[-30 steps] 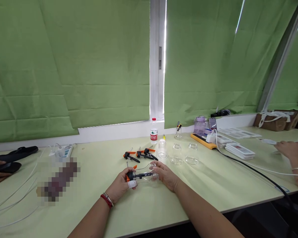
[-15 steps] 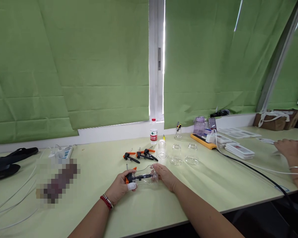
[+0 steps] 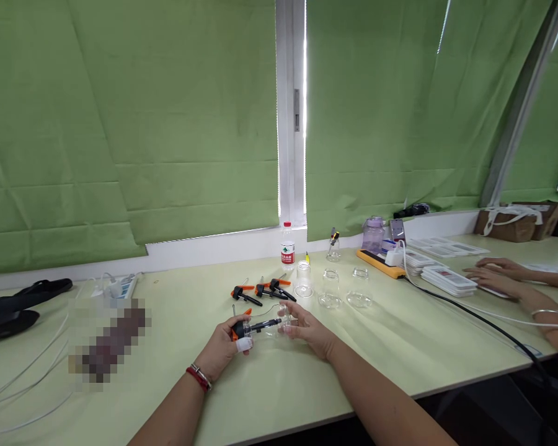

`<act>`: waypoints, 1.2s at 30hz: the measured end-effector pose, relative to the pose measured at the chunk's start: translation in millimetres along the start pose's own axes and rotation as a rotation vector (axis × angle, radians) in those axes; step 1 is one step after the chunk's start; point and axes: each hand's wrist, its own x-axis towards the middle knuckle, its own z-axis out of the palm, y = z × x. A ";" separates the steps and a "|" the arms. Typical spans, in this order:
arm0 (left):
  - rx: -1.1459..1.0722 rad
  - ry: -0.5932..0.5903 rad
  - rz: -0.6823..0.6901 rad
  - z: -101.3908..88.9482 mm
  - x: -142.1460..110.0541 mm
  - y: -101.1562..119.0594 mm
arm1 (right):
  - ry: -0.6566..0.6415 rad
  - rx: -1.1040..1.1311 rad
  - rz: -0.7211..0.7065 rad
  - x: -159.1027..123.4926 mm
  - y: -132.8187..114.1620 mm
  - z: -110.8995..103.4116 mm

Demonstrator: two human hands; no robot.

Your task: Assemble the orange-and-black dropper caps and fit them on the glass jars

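Observation:
My left hand (image 3: 223, 350), one finger wrapped in white tape, grips a black-and-orange spout top (image 3: 238, 331) with a thin metal nozzle. From this top a black tube extends rightward inside a clear glass bottle (image 3: 270, 331) lying on its side in the air. My right hand (image 3: 309, 328) is closed around the bottle's right end. Behind the hands lie three similar black-and-orange tops (image 3: 266, 290) with their tubes. To their right stand three clear glass bottles (image 3: 303, 282), apart from my hands.
A water bottle (image 3: 287, 248) and a glass with tools (image 3: 333, 249) stand behind. Right are an orange power strip (image 3: 381, 265), a purple jug (image 3: 373, 235), white stacks (image 3: 449, 282) and a co-worker's hands (image 3: 502, 275). Black sandals (image 3: 32, 291) and white cables lie left.
The black tube now slants up toward the right inside the bottle, and my hands have shifted slightly left. The co-worker's hands have moved left toward the white stacks.

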 end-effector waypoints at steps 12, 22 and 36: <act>0.018 -0.027 -0.020 1.6 -3.8 3.7 | 0.078 -0.182 0.107 9.8 6.0 4.3; -0.033 -0.074 -0.037 1.1 -3.5 4.3 | 0.017 -0.052 0.054 4.7 2.9 -1.9; -0.062 -0.105 -0.061 1.9 -3.9 4.1 | -0.058 -0.131 -0.102 5.3 9.6 -13.2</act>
